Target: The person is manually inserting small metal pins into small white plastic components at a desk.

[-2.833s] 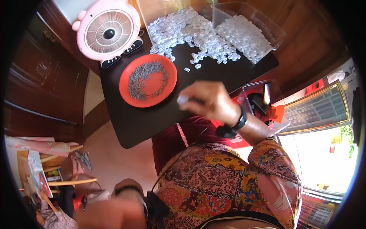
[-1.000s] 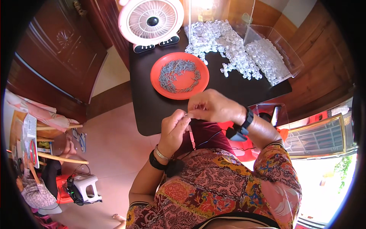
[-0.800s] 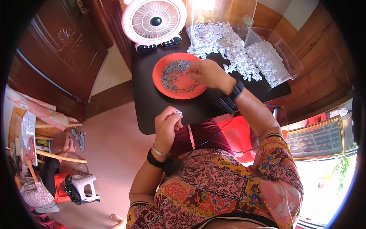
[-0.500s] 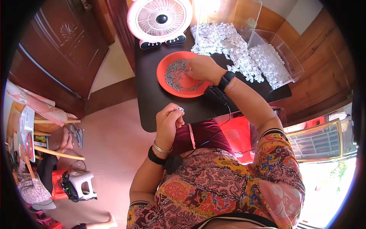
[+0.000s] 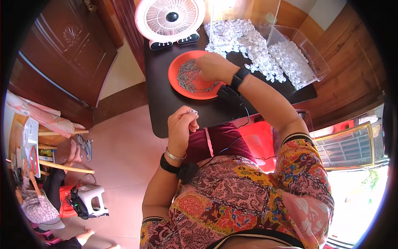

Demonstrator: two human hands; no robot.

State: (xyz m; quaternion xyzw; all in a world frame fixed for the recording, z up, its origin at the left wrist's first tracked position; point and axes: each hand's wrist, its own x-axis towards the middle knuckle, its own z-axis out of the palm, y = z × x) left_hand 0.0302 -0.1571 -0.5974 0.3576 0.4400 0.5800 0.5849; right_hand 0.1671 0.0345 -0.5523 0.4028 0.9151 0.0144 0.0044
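Note:
My left hand (image 5: 179,128) is closed in front of the table's near edge. Between its thumb and forefinger sits a small white plastic clip (image 5: 193,112). My right hand (image 5: 214,67) reaches down into a round orange-red plate (image 5: 173,79), its fingers curled together. Their tips are hidden behind the hand, so what they pinch cannot be made out. Small grey nails (image 5: 185,79) lie scattered over the plate, close by those fingers. Beyond the plate, many similar white plastic clips (image 5: 259,60) spread in a heap on the table.
A pink-rimmed fan (image 5: 171,31) stands behind the plate. At the back right, a clear box (image 5: 317,68) is full of white clips; another clear box (image 5: 244,12) spills them. The dark table (image 5: 159,103) ends near my lap. A person's legs (image 5: 74,153) and a white stool (image 5: 93,199) are at left.
The whole view has shifted slightly. My right hand stays over the plate, a little flatter and nearer its far side. My left hand keeps its pinch on the clip.

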